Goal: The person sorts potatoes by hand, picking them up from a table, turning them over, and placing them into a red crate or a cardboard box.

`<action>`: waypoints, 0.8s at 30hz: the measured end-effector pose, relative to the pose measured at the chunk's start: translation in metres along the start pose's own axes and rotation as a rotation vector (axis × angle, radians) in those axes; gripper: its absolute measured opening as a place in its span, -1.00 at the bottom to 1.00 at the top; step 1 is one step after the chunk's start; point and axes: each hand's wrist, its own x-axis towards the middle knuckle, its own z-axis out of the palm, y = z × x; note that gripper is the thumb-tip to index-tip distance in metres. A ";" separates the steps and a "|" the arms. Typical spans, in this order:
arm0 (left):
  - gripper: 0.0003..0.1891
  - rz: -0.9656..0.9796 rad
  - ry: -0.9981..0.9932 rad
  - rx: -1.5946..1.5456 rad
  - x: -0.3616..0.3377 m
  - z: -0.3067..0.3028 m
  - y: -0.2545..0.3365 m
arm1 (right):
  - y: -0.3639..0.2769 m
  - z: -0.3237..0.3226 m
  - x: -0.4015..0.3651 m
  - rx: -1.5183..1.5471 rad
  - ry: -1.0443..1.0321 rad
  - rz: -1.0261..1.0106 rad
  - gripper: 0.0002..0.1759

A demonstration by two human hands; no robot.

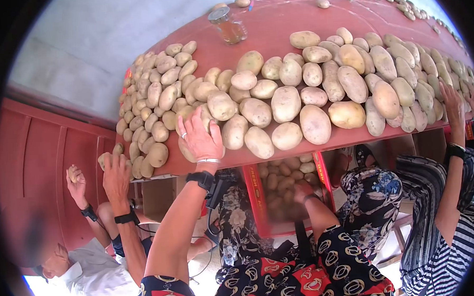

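Note:
My left hand (200, 139), with a ring and a white bracelet, rests on the potatoes at the table's front edge. Its fingers are spread over them, the thumb apart; a potato (185, 150) shows beside the palm. Larger potatoes (256, 112) lie around it. My right hand (302, 191) is down in a red-rimmed box (256, 200) below the table edge, among the potatoes (286, 183) inside. Blur and the hand's angle hide its fingertips, so I cannot make out whether it holds one.
Potatoes cover much of the red table (274, 35); smaller ones (164, 64) are heaped left. A lidded glass jar (228, 26) stands behind. Co-workers' hands are nearby: one raised with a potato (74, 174), one at the left corner (115, 174), another at the right pile (452, 101).

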 end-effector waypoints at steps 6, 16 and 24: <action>-0.51 -0.049 -0.033 -0.002 -0.002 -0.004 0.004 | -0.060 -0.079 -0.034 0.074 -0.272 -0.029 -0.60; -0.51 -0.206 -0.075 -0.056 -0.005 0.006 -0.005 | -0.151 -0.215 -0.100 0.721 -0.628 -0.631 -0.38; -0.39 -0.147 -0.018 -0.136 -0.023 -0.002 -0.004 | -0.150 -0.355 -0.147 1.102 0.182 -0.605 -0.46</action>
